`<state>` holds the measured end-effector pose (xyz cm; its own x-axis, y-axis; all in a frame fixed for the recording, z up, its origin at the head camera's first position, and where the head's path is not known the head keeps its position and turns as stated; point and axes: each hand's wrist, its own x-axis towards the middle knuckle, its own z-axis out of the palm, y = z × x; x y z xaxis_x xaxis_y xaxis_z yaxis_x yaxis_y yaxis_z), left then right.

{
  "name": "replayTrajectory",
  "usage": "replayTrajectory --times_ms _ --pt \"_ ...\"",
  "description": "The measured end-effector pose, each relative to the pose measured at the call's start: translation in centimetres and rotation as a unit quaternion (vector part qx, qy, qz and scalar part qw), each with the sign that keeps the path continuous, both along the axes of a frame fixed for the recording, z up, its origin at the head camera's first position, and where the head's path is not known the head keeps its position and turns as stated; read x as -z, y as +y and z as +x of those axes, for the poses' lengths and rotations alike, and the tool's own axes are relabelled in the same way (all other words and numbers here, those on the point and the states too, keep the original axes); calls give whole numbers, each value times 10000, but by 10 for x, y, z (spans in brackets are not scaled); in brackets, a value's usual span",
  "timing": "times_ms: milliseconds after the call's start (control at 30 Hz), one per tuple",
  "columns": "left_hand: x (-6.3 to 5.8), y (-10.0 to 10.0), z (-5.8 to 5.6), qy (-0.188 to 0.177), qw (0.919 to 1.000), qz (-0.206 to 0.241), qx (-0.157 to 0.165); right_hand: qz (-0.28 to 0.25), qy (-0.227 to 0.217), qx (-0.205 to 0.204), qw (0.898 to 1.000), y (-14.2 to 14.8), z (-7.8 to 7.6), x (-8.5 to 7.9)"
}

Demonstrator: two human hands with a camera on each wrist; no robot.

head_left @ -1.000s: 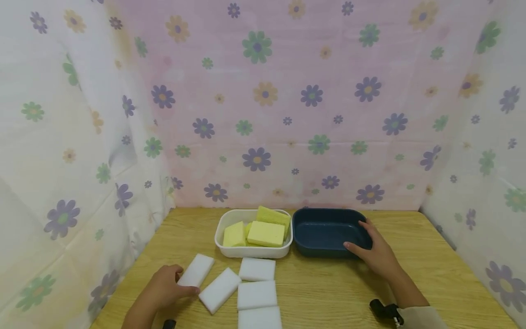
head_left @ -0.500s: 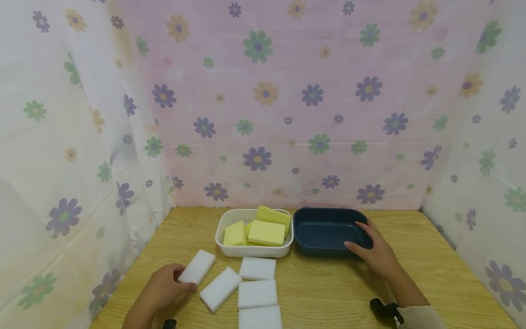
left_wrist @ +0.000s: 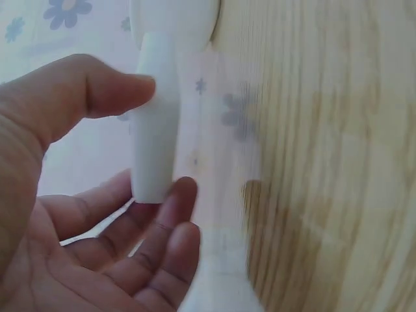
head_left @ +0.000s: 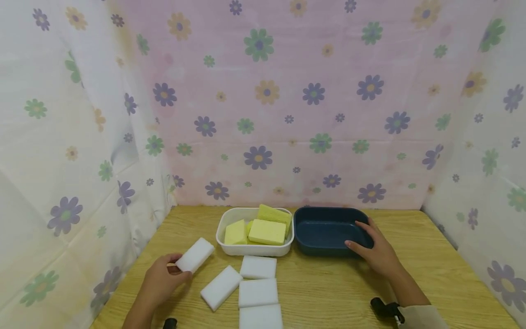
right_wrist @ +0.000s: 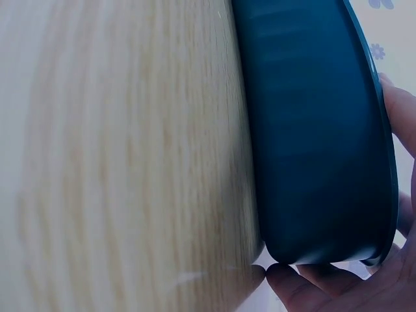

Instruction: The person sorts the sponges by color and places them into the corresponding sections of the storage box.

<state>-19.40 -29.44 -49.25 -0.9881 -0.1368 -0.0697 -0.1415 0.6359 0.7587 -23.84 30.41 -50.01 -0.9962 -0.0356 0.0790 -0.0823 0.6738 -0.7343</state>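
My left hand point(head_left: 162, 276) pinches a white sponge point(head_left: 196, 255) between thumb and fingers, tilted and raised at its far end. In the left wrist view the thumb point(left_wrist: 123, 94) presses one face of the sponge point(left_wrist: 156, 130), while the fingers curl below its near end. At the right, my right hand point(head_left: 379, 253) grips the end of a dark blue tub point(head_left: 324, 250), thumb over the front rim. The right wrist view has that tub point(right_wrist: 318, 143) resting on the wood, with fingertips point(right_wrist: 296, 286) against its end.
Left of the dark tub stands a white tub point(head_left: 255, 251) holding several yellow sponges point(head_left: 267, 232). One white sponge point(head_left: 222, 288) lies angled beside a column of white sponges point(head_left: 258, 293) on the wooden table point(head_left: 324, 292). Flowered cloth point(head_left: 287, 105) hangs behind and at both sides.
My left hand has taken up the leftmost white sponge and moved it slightly up and away from the table. The right hand keeps its hold on the dark blue tub.
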Motion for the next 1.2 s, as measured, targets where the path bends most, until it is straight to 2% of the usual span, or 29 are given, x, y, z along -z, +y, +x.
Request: replayTrajectory --times_ms 167,367,467,600,733,833,1067,1200 --pt "-2 2 3 310 9986 385 -188 -3 17 5 10000 -2 0 0" --pt "-9 10 1 668 9962 315 -470 -6 14 -2 10000 -4 1 -1" --pt "-16 17 -2 866 9949 264 -447 -28 21 24 10000 -4 0 0" --pt "-29 29 -5 1124 9932 169 -259 -86 44 3 10000 -5 -2 2" --pt "-49 42 -7 1586 9873 49 -48 -93 52 3 9999 -6 -2 3" --pt "-69 53 -10 1993 9799 60 32 -72 16 22 10000 -5 -1 3" --pt "-125 89 -15 2666 9602 815 164 -73 25 -14 10000 -2 3 -1" --pt "-142 111 -16 2805 9522 1199 167 -62 87 -42 9999 -1 0 3"
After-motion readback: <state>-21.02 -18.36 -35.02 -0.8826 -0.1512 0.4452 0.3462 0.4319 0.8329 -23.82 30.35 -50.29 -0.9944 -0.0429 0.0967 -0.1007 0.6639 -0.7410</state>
